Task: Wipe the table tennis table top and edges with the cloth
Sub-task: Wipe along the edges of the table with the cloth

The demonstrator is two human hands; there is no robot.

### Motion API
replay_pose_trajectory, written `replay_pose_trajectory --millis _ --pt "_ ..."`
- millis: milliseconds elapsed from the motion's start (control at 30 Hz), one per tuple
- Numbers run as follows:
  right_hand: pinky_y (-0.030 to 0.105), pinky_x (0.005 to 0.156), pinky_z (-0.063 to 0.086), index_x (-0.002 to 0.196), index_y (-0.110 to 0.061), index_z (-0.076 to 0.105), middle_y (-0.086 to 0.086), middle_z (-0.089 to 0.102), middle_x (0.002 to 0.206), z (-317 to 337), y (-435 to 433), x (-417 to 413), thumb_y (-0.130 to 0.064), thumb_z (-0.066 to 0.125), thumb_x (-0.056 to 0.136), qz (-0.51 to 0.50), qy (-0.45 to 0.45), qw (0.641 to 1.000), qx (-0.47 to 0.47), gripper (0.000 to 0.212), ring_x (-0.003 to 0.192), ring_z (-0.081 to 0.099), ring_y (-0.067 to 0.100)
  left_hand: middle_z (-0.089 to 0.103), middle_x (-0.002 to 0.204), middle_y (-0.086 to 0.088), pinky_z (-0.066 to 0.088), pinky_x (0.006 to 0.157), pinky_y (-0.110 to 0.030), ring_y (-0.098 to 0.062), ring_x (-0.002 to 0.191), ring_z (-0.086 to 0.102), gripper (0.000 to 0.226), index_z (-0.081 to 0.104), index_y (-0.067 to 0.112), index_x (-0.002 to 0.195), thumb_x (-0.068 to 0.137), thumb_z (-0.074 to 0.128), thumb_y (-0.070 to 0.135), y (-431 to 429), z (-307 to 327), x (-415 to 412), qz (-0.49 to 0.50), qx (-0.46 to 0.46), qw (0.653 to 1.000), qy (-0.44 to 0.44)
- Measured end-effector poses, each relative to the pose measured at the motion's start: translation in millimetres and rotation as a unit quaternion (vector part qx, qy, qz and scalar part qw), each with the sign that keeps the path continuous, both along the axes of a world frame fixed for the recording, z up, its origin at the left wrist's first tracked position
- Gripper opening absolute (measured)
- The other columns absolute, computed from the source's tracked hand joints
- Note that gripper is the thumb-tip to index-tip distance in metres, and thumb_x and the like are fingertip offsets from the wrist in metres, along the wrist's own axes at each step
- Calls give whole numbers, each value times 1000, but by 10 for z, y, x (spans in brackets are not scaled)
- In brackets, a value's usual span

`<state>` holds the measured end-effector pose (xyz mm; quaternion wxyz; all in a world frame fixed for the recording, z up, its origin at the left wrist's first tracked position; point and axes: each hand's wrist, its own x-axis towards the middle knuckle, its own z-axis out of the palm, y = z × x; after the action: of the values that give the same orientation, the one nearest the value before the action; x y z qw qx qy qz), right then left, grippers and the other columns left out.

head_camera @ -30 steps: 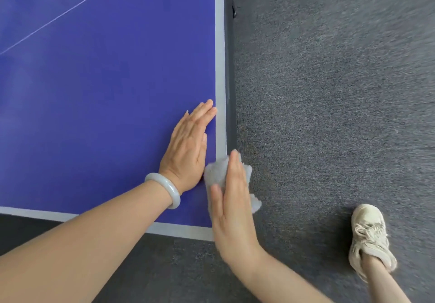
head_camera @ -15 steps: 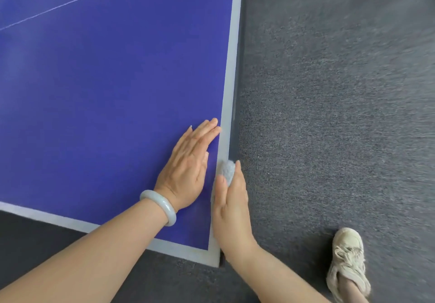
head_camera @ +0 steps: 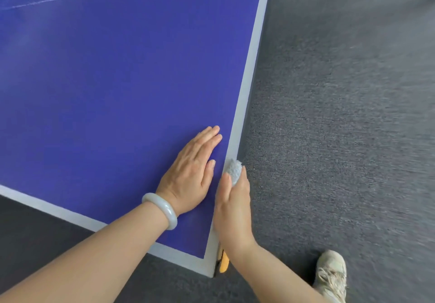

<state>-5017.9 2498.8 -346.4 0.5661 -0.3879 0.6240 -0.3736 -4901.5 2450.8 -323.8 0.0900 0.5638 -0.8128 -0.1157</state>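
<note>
The blue table tennis table (head_camera: 113, 86) fills the left of the view, with a white border along its right side and near end. My left hand (head_camera: 191, 173) lies flat on the blue top near the right border, fingers straight. My right hand (head_camera: 233, 206) sits at the table's right edge near the corner and holds a small grey-white cloth (head_camera: 234, 169) against that edge. Only the front tuft of the cloth shows past my thumb and fingers; how the fingers wrap below the edge is hidden.
Grey carpet (head_camera: 341, 126) spreads to the right and in front of the table. My shoe (head_camera: 330, 273) stands on it at the lower right. A small yellow part (head_camera: 223, 264) shows under the table's near right corner. A pale bangle (head_camera: 162, 209) circles my left wrist.
The cloth went from lying spread on the top near the corner to being bunched at the side edge. The view shifted, so the table's corner now sits lower and more to the right.
</note>
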Motion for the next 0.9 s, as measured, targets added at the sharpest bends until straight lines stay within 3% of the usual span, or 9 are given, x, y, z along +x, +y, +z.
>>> replay_pose_trajectory --millis 133,267,367,433,567,667,800,900 --pt "45 108 36 142 -5 42 17 50 140 -14 -962 -77 -44 27 105 -22 36 998 35 55 131 46 34 30 160 -6 17 123 -30 -16 150 23 53 38 4 149 100 28 21 1 30 -17 8 11 1000 -26" --pt "40 93 34 137 -10 46 13 51 135 -12 -1153 -113 -50 23 105 0 36 998 48 56 125 45 30 35 157 -8 22 122 -34 -20 147 30 53 43 3 146 99 27 19 8 90 -57 -7 3 997 -73" --pt "47 96 35 138 -11 44 12 50 136 -16 -1114 -109 -51 21 104 -3 46 998 50 57 127 43 29 58 138 -8 41 108 -40 -24 127 53 43 63 5 127 97 35 16 -175 181 -65 -5 -25 998 -57" --pt "48 103 35 145 -10 39 14 46 141 -10 -1136 -111 -50 22 105 -6 48 997 56 59 132 39 30 62 129 -9 41 103 -38 -27 118 57 34 67 5 118 97 40 12 -458 227 -109 2 -48 998 -46" --pt "48 111 32 154 -13 27 14 39 149 -8 -1102 -112 -50 24 104 -3 47 997 56 63 139 36 30 31 159 -10 16 122 -39 -26 148 27 45 42 4 147 103 40 12 -1148 149 -278 54 -57 994 -75" --pt "47 113 31 155 -16 25 12 39 149 -39 -1104 -103 -50 25 103 -9 38 998 44 63 140 34 26 10 166 -1 2 124 -38 -16 153 5 53 20 14 157 106 29 26 -1428 -24 -297 141 -31 986 -86" --pt "46 109 34 150 -9 32 14 42 141 -59 -1116 -105 -49 25 101 0 48 998 31 63 134 38 28 18 164 3 6 124 -39 -12 152 11 50 26 18 156 106 29 25 -1462 -128 -273 165 -24 985 -35" --pt "45 113 31 150 -4 29 18 39 147 -61 -1479 -167 -42 32 103 -7 42 999 12 60 138 35 30 20 163 3 9 124 -39 -13 151 15 54 30 18 155 102 24 29 -1475 -113 -267 166 -24 985 -33"
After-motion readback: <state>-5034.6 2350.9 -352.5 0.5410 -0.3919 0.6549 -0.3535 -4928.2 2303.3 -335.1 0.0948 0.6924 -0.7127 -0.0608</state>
